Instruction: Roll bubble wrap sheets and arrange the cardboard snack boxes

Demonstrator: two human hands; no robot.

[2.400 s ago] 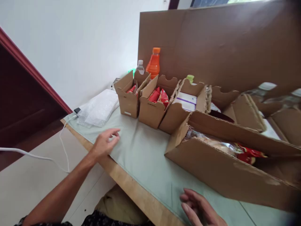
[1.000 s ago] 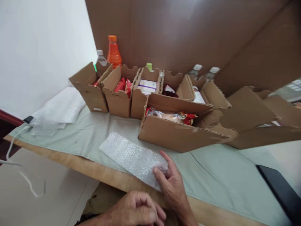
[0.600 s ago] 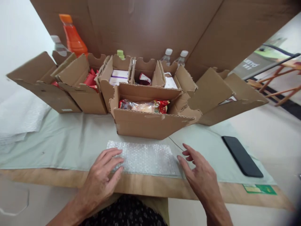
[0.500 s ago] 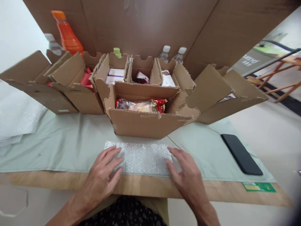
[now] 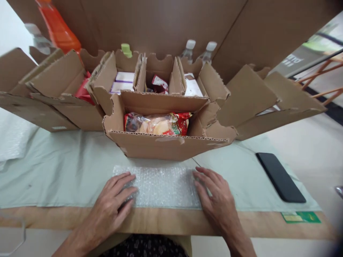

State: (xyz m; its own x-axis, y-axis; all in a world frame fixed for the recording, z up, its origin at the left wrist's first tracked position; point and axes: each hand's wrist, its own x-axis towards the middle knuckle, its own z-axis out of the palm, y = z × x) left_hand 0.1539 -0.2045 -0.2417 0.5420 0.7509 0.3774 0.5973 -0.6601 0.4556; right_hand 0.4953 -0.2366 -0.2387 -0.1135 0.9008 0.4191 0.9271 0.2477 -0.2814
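A flat sheet of bubble wrap [image 5: 164,187] lies on the pale green cloth close to the table's front edge. My left hand [image 5: 114,198] rests on its left end, fingers stretched out and a little apart. At the opposite end, my right hand [image 5: 215,192] touches the sheet's right edge with its fingers extended. Just behind the wrap stands an open cardboard box [image 5: 171,148]. Inside that box is a clear-and-red snack packet [image 5: 158,125].
More open cardboard boxes [image 5: 66,116] stand in a row behind, holding red packets and white cartons. Bottles, including an orange one [image 5: 60,30], rise behind them. A black phone [image 5: 280,178] and a green card [image 5: 301,217] lie at right; more bubble wrap [image 5: 16,137] lies at left.
The view has shifted slightly closer to the boxes. My right hand has moved in along the sheet's right edge, its fingers now closer together. The bubble wrap stays flat.
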